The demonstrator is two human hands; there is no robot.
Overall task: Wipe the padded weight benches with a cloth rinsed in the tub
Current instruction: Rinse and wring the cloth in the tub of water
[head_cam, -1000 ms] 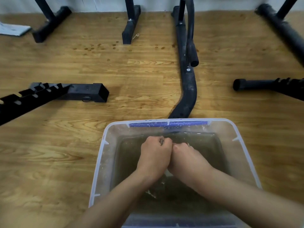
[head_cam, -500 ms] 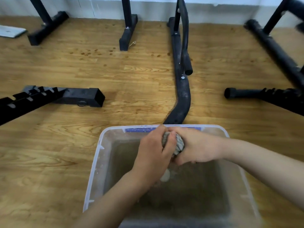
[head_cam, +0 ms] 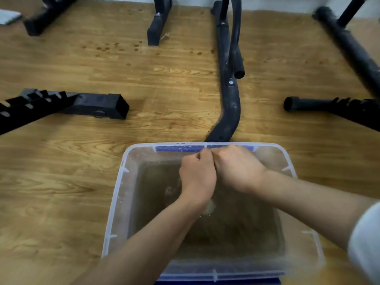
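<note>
Murky brown water fills the clear plastic storage tub with a blue-edged rim, which sits on the wood-grain floor among black metal bench frames. Both fists are held over it, knuckle to knuckle near the far rim: the left hand is curled tight, and the right hand is closed against it, wrist turned inward. Half a second ago a wad of grey cloth showed plainly between the two hands, with the right hand rolled over the top; now the hands have twisted back and closed over it, so the cloth is almost wholly hidden inside the two grips. Only a pale, blurred patch below the left wrist, just above the water, may be its hanging tail or a stream of squeezed water; I cannot tell which. The change from a second ago, fists low at the water, then raised and counter-rotated, now pressed together again, reads as repeated wringing. I judge that the rinse is finishing and the cloth is being squeezed out before it goes to a bench pad. No padded surface is in view here, only frame legs and a notched black adjustment bar at left, so wiping is not yet under way.
</note>
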